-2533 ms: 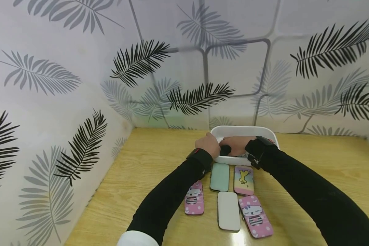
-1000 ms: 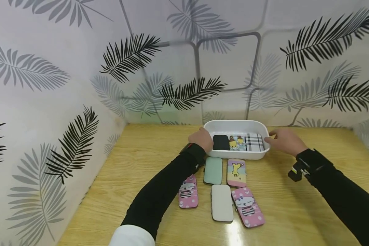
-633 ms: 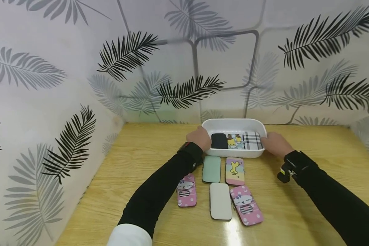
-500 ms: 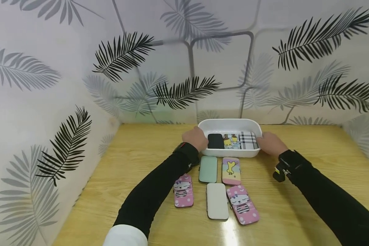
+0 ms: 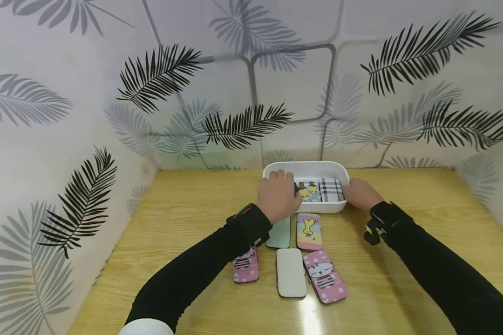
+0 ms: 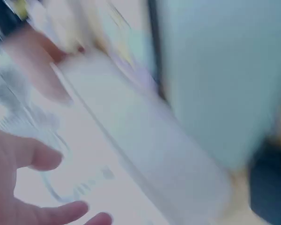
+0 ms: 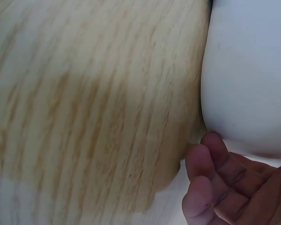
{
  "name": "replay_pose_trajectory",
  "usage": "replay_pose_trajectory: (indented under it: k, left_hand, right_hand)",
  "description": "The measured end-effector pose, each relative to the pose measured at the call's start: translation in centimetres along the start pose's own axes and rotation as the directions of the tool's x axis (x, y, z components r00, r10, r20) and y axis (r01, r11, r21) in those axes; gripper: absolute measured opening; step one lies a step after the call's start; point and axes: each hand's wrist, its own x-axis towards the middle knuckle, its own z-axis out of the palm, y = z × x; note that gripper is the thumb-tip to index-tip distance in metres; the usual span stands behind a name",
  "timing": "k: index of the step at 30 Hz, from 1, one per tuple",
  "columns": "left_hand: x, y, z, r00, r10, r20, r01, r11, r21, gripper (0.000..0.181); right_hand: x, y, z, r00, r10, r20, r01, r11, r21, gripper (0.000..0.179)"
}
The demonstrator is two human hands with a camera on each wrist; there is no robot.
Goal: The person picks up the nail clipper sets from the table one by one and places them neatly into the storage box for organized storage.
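Observation:
A white plastic tray stands near the back wall. Inside it lie a checked case and a case with yellow cartoon figures; the black case beside them is mostly covered by my left hand. That left hand reaches over the tray's front left corner, and its fingers look spread apart and hold nothing in the blurred left wrist view. My right hand holds the tray's right end, with curled fingers against the outer wall; the thumb is hidden in the right wrist view.
Before the tray lie flat oblong cases: mint, giraffe-print, cream and two pink ones with a cat print. My left sleeve partly covers the left pink case. A leaf-patterned covering rises behind the wooden table.
Both hands were in the tray at first; then each held one end of it. Now my left hand has let go of the left end and moved over the front left corner.

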Motion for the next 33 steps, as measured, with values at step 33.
replay_pose_trajectory:
  k: [33]
  left_hand:
    - [-11.1,9.8,0.3,0.86,0.374,0.348,-0.383,0.923,-0.046,0.086]
  right_hand:
    - [0.1,0.3,0.2,1.0,-0.005,-0.02,0.005,0.999,0.033,0.044]
